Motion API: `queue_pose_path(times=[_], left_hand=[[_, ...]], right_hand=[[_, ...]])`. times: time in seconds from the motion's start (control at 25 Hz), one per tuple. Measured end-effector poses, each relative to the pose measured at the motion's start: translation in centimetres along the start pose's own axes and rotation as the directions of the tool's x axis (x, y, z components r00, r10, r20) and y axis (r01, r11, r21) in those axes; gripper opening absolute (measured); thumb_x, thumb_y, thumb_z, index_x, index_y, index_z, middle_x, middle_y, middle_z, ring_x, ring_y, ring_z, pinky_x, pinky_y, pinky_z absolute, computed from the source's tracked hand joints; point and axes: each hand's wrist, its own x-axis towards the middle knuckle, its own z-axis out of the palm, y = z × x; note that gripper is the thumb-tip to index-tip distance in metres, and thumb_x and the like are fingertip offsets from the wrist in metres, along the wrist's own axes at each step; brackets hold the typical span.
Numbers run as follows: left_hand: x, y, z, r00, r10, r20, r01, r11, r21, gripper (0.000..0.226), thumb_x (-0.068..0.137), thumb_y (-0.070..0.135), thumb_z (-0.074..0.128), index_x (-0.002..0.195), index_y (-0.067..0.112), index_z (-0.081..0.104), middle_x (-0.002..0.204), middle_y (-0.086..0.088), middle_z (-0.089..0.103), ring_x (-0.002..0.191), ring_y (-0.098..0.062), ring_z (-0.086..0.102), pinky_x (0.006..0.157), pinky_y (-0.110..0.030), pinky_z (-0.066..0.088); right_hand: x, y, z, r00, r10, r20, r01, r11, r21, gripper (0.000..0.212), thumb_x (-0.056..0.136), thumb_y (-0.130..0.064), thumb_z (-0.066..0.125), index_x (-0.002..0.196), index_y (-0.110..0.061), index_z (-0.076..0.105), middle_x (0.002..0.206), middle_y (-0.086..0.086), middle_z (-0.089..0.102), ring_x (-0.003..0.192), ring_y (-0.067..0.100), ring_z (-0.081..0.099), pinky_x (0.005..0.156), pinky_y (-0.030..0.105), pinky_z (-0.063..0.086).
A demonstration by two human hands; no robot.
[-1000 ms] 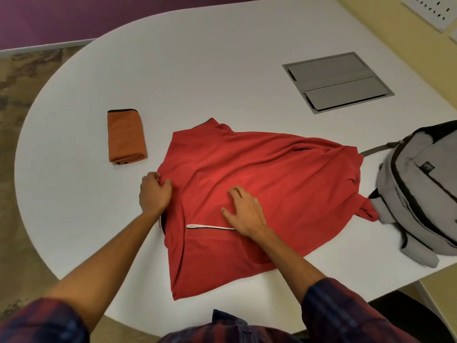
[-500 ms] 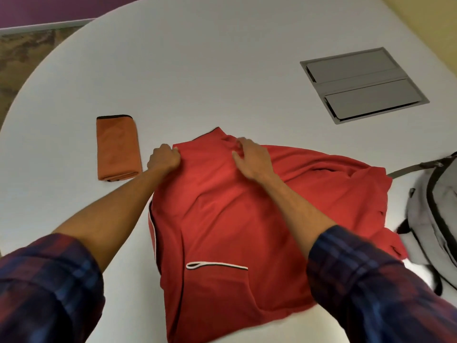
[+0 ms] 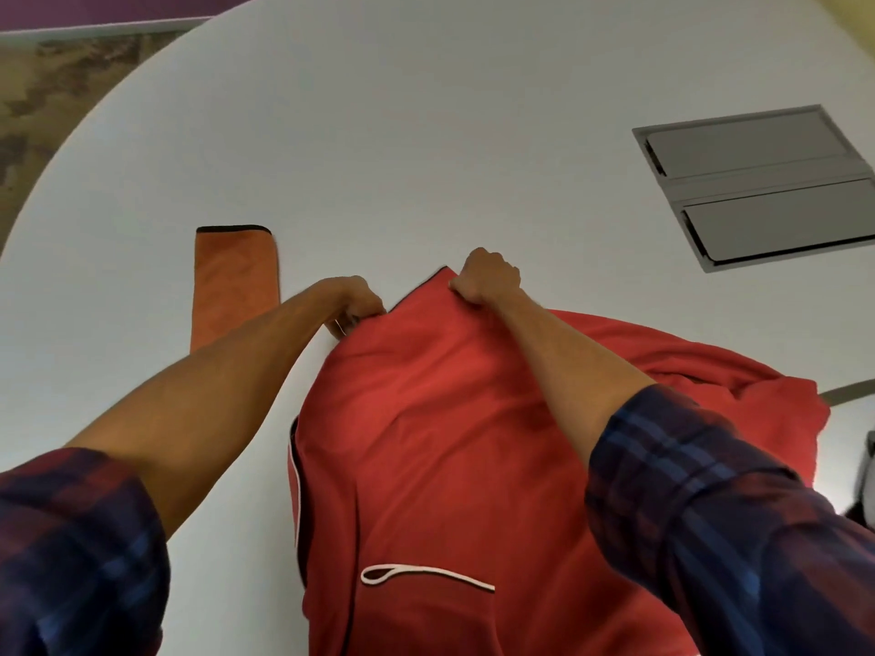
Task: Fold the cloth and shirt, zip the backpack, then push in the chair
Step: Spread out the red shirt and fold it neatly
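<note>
Shirt [image 3: 440,466] is lying red and rumpled on the white bench [image 3: 426,134], running from the near edge out to both hands. Left hand [image 3: 352,300] is pinching its far left corner; right hand [image 3: 490,281] is gripping the far hem just right of that, fingers curled into the fabric. Extra cloth is bunching off to the right of the right hand, so pulling the fold over now is likely dragging that lump along and giving a crooked fold. Near end is hanging close to the bench edge, so it could be slipping off. Orange cloth [image 3: 234,281] is sitting already folded just left of the left hand, close enough for a forearm to be knocking it. Beyond both hands bare bench is stretching wide, plenty of room for laying out. Grey hatch [image 3: 757,187] is sitting far right, well apart.
</note>
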Motion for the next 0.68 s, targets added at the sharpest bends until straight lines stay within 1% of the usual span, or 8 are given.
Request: queue_pose_path(times=[0.08,0.16,0.24,0.32,0.4,0.48,0.6,0.68], left_hand=[[0.2,0.2,0.3,0.999,0.038,-0.008,-0.038,0.999,-0.014,0.017,0.091,0.013,0.058,0.097,-0.002,0.063,0.094,-0.015,0.062,0.070,-0.023,0.059,0.067,-0.036,0.056],[0.2,0.6,0.4,0.992,0.099,-0.083,-0.107,0.989,-0.101,0.019,0.089,0.007,0.058,0.103,-0.003,0.063,0.095,-0.016,0.060,0.076,-0.025,0.058,0.069,-0.038,0.056],[0.3,0.9,-0.2,0.957,0.147,-0.251,-0.207,0.950,-0.233,0.010,0.087,0.006,0.056,0.095,0.004,0.062,0.096,-0.015,0.059,0.077,-0.025,0.055,0.061,-0.034,0.050],[0.3,1.1,-1.4,0.887,0.181,-0.426,-0.347,0.869,-0.353,0.007,0.090,0.010,0.052,0.084,0.012,0.056,0.098,-0.013,0.061,0.080,-0.025,0.057,0.059,-0.030,0.046],[0.1,1.3,-2.5,0.808,0.248,-0.534,-0.501,0.766,-0.402,0.014,0.092,0.017,0.055,0.079,0.019,0.052,0.098,-0.011,0.063,0.088,-0.025,0.062,0.067,-0.035,0.051],[-0.7,1.3,-3.2,0.703,0.348,-0.620,-0.629,0.712,-0.313,0.009,0.091,0.018,0.059,0.083,0.017,0.054,0.096,-0.010,0.064,0.086,-0.019,0.063,0.073,-0.031,0.051],[-3.2,0.5,-2.5,0.553,0.476,-0.684,-0.731,0.672,-0.123,0.008,0.085,0.017,0.067,0.084,0.014,0.059,0.087,-0.002,0.066,0.084,-0.012,0.062,0.075,-0.024,0.045],[-5.3,-0.9,-1.2,0.521,0.540,-0.661,-0.756,0.652,-0.062,0.012,0.081,0.016,0.071,0.080,0.017,0.059,0.084,0.003,0.067,0.087,-0.011,0.063,0.080,-0.028,0.046]], right_hand=[[0.4,0.0,-0.2,0.997,0.004,0.074,-0.018,0.983,0.184,0.018,0.083,-0.029,0.062,0.092,-0.015,0.057,0.099,0.007,0.063,0.096,0.029,0.062,0.088,0.037,0.046],[0.4,0.1,-0.8,0.996,-0.043,0.076,0.007,0.909,0.417,0.016,0.086,-0.029,0.064,0.089,-0.015,0.057,0.097,0.006,0.062,0.090,0.023,0.058,0.081,0.032,0.046],[0.1,0.3,-1.6,0.999,-0.033,-0.023,0.040,0.804,0.594,0.013,0.085,-0.027,0.066,0.090,-0.017,0.060,0.100,0.004,0.063,0.092,0.020,0.058,0.082,0.031,0.047],[0.0,0.5,-2.6,0.995,0.014,-0.096,0.058,0.708,0.703,0.018,0.079,-0.017,0.071,0.096,-0.018,0.064,0.095,0.004,0.068,0.090,0.019,0.064,0.085,0.031,0.051],[0.1,0.9,-3.7,0.994,0.015,-0.112,0.074,0.662,0.746,0.033,0.074,-0.006,0.073,0.104,-0.017,0.067,0.082,0.001,0.069,0.080,0.016,0.066,0.083,0.028,0.053],[-0.1,1.1,-4.7,0.990,-0.007,-0.137,0.107,0.668,0.736,0.036,0.071,-0.004,0.073,0.106,-0.015,0.072,0.083,0.003,0.071,0.079,0.014,0.066,0.082,0.027,0.054],[-2.0,1.3,-5.3,0.980,-0.060,-0.188,0.177,0.682,0.709,0.026,0.069,0.000,0.072,0.087,-0.018,0.074,0.080,0.001,0.070,0.076,0.012,0.063,0.078,0.027,0.051],[-4.4,1.8,-4.7,0.964,-0.117,-0.239,0.245,0.741,0.625,0.029,0.066,0.002,0.070,0.077,-0.024,0.071,0.075,-0.006,0.068,0.075,0.009,0.062,0.075,0.025,0.050]])
